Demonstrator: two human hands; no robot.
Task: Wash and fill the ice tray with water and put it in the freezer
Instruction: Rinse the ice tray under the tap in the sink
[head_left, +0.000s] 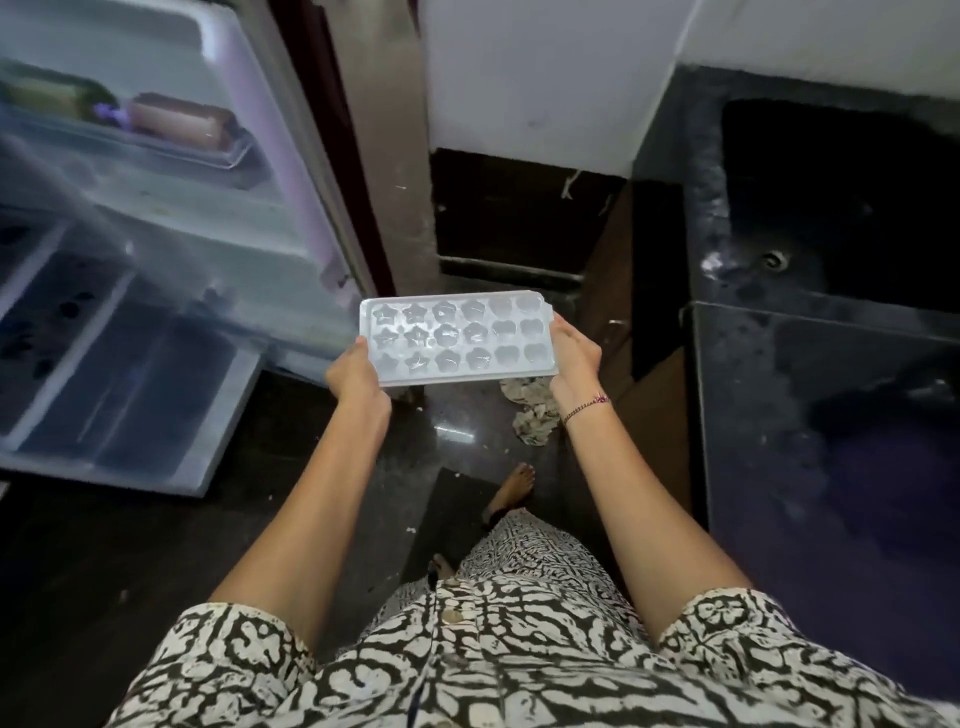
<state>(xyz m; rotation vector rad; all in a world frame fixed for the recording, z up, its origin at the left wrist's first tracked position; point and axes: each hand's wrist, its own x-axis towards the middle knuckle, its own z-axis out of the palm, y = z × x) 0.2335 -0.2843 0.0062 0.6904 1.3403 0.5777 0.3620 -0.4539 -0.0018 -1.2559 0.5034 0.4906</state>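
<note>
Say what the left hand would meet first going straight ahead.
Gripping the translucent plastic ice tray, the left hand would likely reach the grey wall strip beside the open white fridge door; depth is unclear.

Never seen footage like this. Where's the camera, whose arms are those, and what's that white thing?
No machine here: a person wears a camera on the head, looking down at their own arms. The left hand and right hand each grip one end of a white ice tray, held roughly level above the floor. Whether its shaped cells hold water I cannot tell. The open fridge door is to the left, a dark sink to the right, a crumpled cloth on the floor.
</note>
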